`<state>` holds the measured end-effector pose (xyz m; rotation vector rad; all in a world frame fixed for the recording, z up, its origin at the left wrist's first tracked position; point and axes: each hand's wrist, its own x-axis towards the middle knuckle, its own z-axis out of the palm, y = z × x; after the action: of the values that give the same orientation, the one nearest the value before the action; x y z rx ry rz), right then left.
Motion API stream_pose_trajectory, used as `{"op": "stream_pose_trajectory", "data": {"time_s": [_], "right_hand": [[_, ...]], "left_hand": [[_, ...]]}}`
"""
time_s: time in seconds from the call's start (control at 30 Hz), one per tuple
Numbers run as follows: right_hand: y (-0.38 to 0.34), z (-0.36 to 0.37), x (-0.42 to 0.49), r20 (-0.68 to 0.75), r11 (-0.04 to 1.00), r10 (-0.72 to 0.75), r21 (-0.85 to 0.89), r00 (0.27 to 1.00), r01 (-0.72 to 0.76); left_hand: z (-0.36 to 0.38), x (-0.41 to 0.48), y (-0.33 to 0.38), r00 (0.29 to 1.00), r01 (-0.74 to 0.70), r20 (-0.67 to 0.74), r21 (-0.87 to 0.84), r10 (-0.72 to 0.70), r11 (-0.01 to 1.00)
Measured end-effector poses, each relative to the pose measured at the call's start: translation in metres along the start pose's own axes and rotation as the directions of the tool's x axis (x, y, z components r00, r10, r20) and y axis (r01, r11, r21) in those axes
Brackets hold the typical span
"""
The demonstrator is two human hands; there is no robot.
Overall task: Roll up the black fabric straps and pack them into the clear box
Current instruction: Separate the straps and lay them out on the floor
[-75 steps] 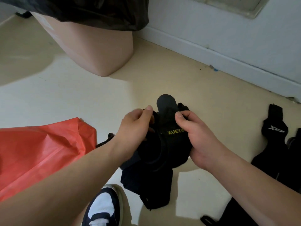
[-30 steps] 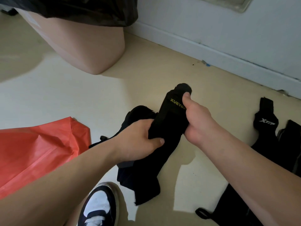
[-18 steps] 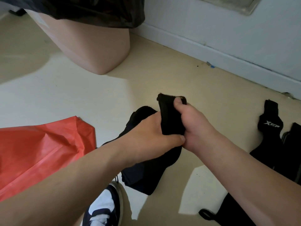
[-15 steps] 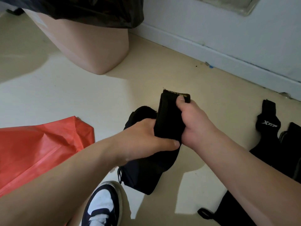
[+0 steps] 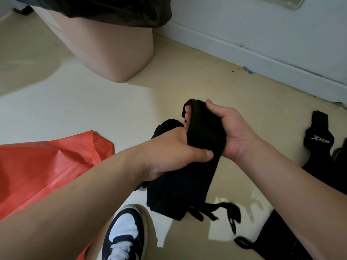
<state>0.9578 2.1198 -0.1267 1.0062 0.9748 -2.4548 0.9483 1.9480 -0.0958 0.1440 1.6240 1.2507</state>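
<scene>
Black fabric strap (image 5: 204, 136): folded, held above floor (image 5: 93, 102). Left hand (image 5: 174, 151) grasps lower part; right hand (image 5: 231, 132) grasps upper fold. More straps (image 5: 317, 136) lie right.

A home room: beige floor (image 5: 75, 109), white skirting (image 5: 262, 59), lined bin (image 5: 105, 44).

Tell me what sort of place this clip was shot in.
Likely a room in a home, with the work done at floor level. It has a smooth cream floor, a white wall with a baseboard, and a pink bin lined with a black bag.
</scene>
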Motion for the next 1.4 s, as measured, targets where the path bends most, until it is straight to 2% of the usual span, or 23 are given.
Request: {"op": "stream_pose_trajectory", "data": {"time_s": [0.13,0.27,0.4,0.53,0.63,0.73,0.83,0.97,1.03,1.1,1.13,1.17,1.2,1.23,1.3,1.33,1.4], "right_hand": [[-0.010,-0.002,-0.010,0.105,0.992,-0.095,-0.074,0.990,0.103],[-0.020,-0.014,-0.012,0.017,0.957,-0.196,-0.215,0.980,0.195],[-0.040,-0.054,-0.014,-0.160,0.939,-0.331,-0.156,0.930,0.307],[-0.054,-0.121,-0.019,-0.380,0.944,-0.330,-0.114,0.864,0.310],[-0.049,-0.171,-0.029,-0.498,0.953,-0.297,-0.107,0.815,0.283],[-0.047,-0.195,-0.038,-0.505,0.942,-0.333,-0.143,0.796,0.304],[-0.063,-0.198,-0.041,-0.472,0.916,-0.400,-0.171,0.786,0.363],[-0.084,-0.204,-0.040,-0.439,0.865,-0.498,-0.312,0.748,0.393],[-0.081,-0.214,-0.035,-0.525,0.879,-0.475,-0.325,0.707,0.349],[-0.067,-0.227,-0.033,-0.674,0.898,-0.411,-0.415,0.614,0.146],[-0.057,-0.232,-0.034,-0.692,0.848,-0.429,-0.530,0.581,-0.004],[-0.045,-0.236,-0.035,-0.648,0.733,-0.488,-0.668,0.585,-0.128],[-0.032,-0.239,-0.037,-0.555,0.573,-0.552,-0.795,0.622,-0.200],[-0.020,-0.240,-0.037,-0.437,0.403,-0.587,-0.888,0.681,-0.222],[0.000,-0.236,-0.033,-0.218,0.133,-0.538,-0.976,0.814,-0.173],[0.008,-0.233,-0.030,-0.146,0.036,-0.472,-0.988,0.869,-0.147],[0.022,-0.227,-0.022,-0.091,-0.100,-0.336,-0.986,0.937,-0.131]], "left_hand": [[0.012,0.006,-0.012,0.998,0.060,0.028,-0.267,-0.054,0.962],[0.025,0.011,-0.029,0.976,0.169,0.197,-0.384,-0.098,0.908],[0.045,0.024,-0.046,0.949,0.210,0.282,-0.246,-0.137,0.946],[0.067,0.043,-0.052,0.943,0.257,0.251,-0.125,-0.220,0.958],[0.086,0.061,-0.059,0.958,0.249,0.142,0.008,-0.248,0.968],[0.103,0.078,-0.066,0.972,0.220,0.067,0.073,-0.225,0.973],[0.119,0.091,-0.069,0.974,0.208,0.087,0.038,-0.211,0.977],[0.142,0.102,-0.073,0.977,0.199,0.077,-0.006,-0.198,0.980],[0.149,0.105,-0.079,0.977,0.211,0.040,0.003,-0.211,0.977],[0.154,0.108,-0.090,0.969,0.245,-0.001,0.022,-0.245,0.969],[0.155,0.109,-0.095,0.963,0.268,-0.019,0.032,-0.267,0.963],[0.156,0.110,-0.099,0.957,0.288,-0.034,0.051,-0.287,0.956],[0.156,0.111,-0.102,0.951,0.309,-0.047,0.074,-0.306,0.948],[0.156,0.111,-0.103,0.945,0.327,-0.054,0.091,-0.324,0.940],[0.154,0.111,-0.107,0.936,0.351,-0.047,0.094,-0.348,0.932],[0.153,0.109,-0.109,0.934,0.358,-0.040,0.083,-0.355,0.930],[0.152,0.105,-0.115,0.935,0.356,-0.038,0.074,-0.354,0.932]]}}
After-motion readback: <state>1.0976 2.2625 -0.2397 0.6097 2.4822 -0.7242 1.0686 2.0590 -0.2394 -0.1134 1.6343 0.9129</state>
